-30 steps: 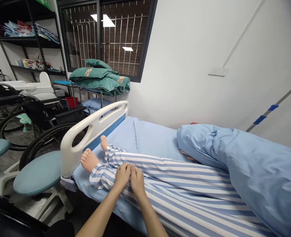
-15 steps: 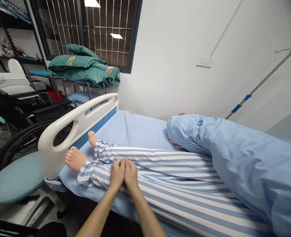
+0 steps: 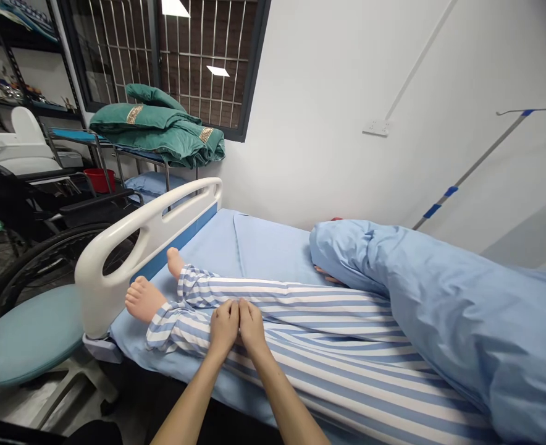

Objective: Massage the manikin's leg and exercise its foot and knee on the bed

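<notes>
My left hand [image 3: 225, 324] and my right hand [image 3: 251, 324] are side by side, knuckles up and fingers curled in. Both are closed, over the shin of the nearer leg in blue-and-white striped trousers [image 3: 301, 315]. No object shows in either hand, and the undersides of the fingers are hidden. The trousers are on a figure lying on the bed, apparently a manikin, with two bare feet; the nearer foot [image 3: 144, 299] and the farther foot [image 3: 175, 263] point toward the footboard. A light blue quilt [image 3: 440, 296] covers the upper part, with some fingers [image 3: 327, 274] showing at its edge.
A white footboard [image 3: 115, 241] stands at the bed's left end, and a blue-green stool [image 3: 27, 337] is beside it. Farther left is a wheelchair [image 3: 32, 259]. Green folded bedding [image 3: 162, 130] lies under the barred window. A drip pole [image 3: 481, 161] leans across the right.
My hands have parted slightly at the knuckles, leaving a narrow gap between them; my right hand is a little farther right. The camera view has shifted slightly.
</notes>
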`<state>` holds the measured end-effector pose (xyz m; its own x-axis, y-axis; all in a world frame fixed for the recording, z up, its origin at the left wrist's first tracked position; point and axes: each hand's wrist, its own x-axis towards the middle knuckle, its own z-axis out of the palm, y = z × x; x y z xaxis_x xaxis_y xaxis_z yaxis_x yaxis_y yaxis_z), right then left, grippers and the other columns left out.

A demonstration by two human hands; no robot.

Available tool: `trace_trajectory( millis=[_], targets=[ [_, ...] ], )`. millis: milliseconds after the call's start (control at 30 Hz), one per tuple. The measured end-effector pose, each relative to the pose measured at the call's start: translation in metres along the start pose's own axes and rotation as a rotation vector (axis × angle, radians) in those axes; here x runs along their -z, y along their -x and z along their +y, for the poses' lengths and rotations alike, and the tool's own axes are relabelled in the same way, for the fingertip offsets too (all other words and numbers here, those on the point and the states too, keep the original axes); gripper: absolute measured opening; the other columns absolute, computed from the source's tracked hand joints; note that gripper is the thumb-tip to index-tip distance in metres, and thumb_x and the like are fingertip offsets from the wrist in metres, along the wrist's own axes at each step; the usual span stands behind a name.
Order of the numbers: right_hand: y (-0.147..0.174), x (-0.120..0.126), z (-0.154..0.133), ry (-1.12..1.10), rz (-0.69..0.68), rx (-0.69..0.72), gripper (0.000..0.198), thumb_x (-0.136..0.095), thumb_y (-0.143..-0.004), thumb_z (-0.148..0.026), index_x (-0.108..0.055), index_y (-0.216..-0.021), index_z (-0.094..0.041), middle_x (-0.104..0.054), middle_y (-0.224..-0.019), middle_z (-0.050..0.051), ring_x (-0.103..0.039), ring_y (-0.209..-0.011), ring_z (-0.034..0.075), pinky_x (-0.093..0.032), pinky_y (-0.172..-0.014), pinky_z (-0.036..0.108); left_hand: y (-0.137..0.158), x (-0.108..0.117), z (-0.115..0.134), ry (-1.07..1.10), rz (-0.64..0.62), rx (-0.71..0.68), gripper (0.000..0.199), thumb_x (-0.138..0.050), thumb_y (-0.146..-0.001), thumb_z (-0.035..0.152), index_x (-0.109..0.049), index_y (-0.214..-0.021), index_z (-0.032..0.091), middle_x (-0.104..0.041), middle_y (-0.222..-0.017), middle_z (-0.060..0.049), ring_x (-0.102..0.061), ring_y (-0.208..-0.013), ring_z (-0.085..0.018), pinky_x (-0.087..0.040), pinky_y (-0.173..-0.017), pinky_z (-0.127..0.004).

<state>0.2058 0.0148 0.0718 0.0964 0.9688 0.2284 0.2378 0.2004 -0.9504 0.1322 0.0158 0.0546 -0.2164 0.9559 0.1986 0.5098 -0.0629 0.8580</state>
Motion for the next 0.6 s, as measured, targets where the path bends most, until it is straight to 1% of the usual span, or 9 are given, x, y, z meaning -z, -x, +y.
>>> trace_trajectory(
  millis=[100, 167, 233, 400, 600],
  targets=[
    [0.001, 0.013, -0.014, 0.053, 0.005, 0.069, 0.042, -0.038, -0.084, -0.044, -0.039, -0.051, -0.019, -0.039, -0.047, -0.004, -0.034, -0.047, 0.01, -0.027, -0.047, 0.023, 0.0, -0.001, 0.0, -0.029, -0.039, -0.017, 0.03, -0.034, -0.082, 0.029, -0.043, -0.055, 0.018, -0.052, -0.056, 0.0, -0.044, -0.056, -0.011, -0.028, -0.058, -0.023],
    [0.004, 0.018, -0.015, 0.073, 0.012, 0.087, 0.043, -0.036, -0.085, -0.044, -0.037, -0.05, -0.019, -0.036, -0.046, -0.005, -0.033, -0.047, 0.01, -0.026, -0.048, 0.023, 0.001, -0.001, 0.0, -0.041, -0.049, -0.022, 0.031, -0.035, -0.082, 0.029, -0.042, -0.054, 0.018, -0.051, -0.055, 0.001, -0.043, -0.056, -0.011, -0.028, -0.058, -0.022],
    [0.008, 0.019, -0.008, 0.094, 0.02, 0.085, 0.042, -0.035, -0.085, -0.044, -0.039, -0.052, -0.019, -0.037, -0.047, -0.005, -0.035, -0.048, 0.01, -0.026, -0.049, 0.024, 0.001, -0.002, -0.001, -0.051, -0.044, -0.027, 0.031, -0.034, -0.082, 0.03, -0.042, -0.055, 0.018, -0.05, -0.054, 0.001, -0.042, -0.056, -0.011, -0.027, -0.058, -0.022],
    [0.018, 0.013, 0.016, 0.175, 0.037, 0.086, 0.038, -0.036, -0.086, -0.04, -0.046, -0.057, -0.018, -0.047, -0.052, -0.002, -0.039, -0.05, 0.011, -0.027, -0.051, 0.024, 0.002, -0.003, -0.004, -0.077, -0.04, -0.065, 0.031, -0.034, -0.083, 0.032, -0.042, -0.056, 0.018, -0.049, -0.055, 0.001, -0.042, -0.056, -0.01, -0.027, -0.058, -0.023],
    [0.019, 0.014, 0.014, 0.133, 0.028, 0.1, 0.039, -0.035, -0.087, -0.038, -0.049, -0.057, -0.018, -0.048, -0.052, -0.002, -0.039, -0.05, 0.011, -0.028, -0.05, 0.023, 0.004, -0.003, -0.002, -0.075, -0.049, -0.072, 0.032, -0.033, -0.083, 0.034, -0.043, -0.057, 0.019, -0.049, -0.054, 0.002, -0.042, -0.054, -0.01, -0.027, -0.057, -0.023]
  ],
)
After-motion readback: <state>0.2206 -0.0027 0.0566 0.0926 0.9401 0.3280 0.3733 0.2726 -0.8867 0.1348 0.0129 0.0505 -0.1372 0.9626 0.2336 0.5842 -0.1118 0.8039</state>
